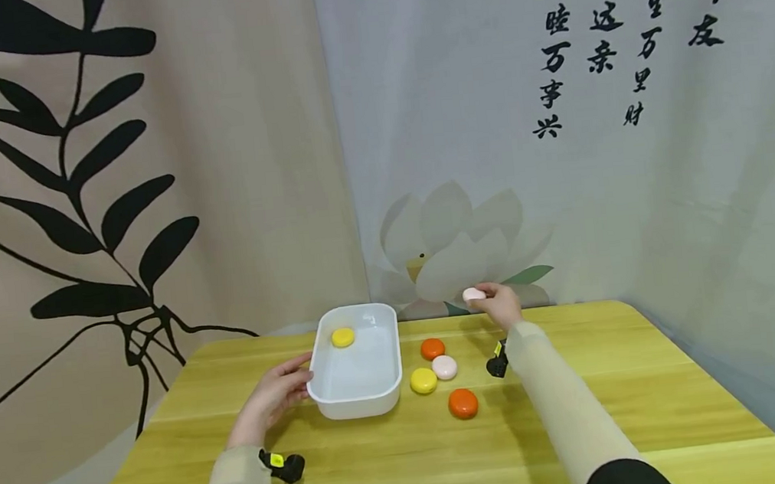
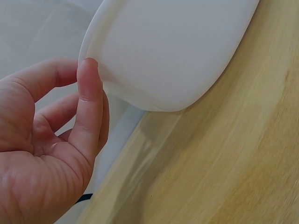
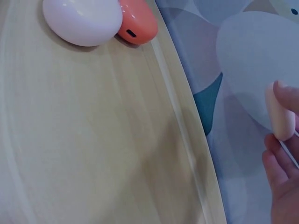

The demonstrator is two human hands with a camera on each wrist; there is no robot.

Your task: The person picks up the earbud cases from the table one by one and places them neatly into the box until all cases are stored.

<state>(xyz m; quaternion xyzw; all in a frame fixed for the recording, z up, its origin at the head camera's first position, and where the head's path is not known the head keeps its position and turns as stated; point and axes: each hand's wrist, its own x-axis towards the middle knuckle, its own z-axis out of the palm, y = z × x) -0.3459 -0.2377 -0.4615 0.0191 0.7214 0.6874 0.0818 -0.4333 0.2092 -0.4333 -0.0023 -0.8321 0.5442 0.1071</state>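
At its left rim, a white rectangular tray is pinched by my left hand. In the left wrist view, the thumb of that hand presses the inside of the tray's wall. A yellow rounded disc lies inside the tray. Over the far table edge, my right hand pinches a pale pink rounded disc; the right wrist view shows this disc edge-on between thumb and fingers.
Right of the tray lie an orange disc, a pink disc, a yellow disc and a nearer orange disc. A small black slot marks one orange disc. The wooden table ends before a printed curtain.
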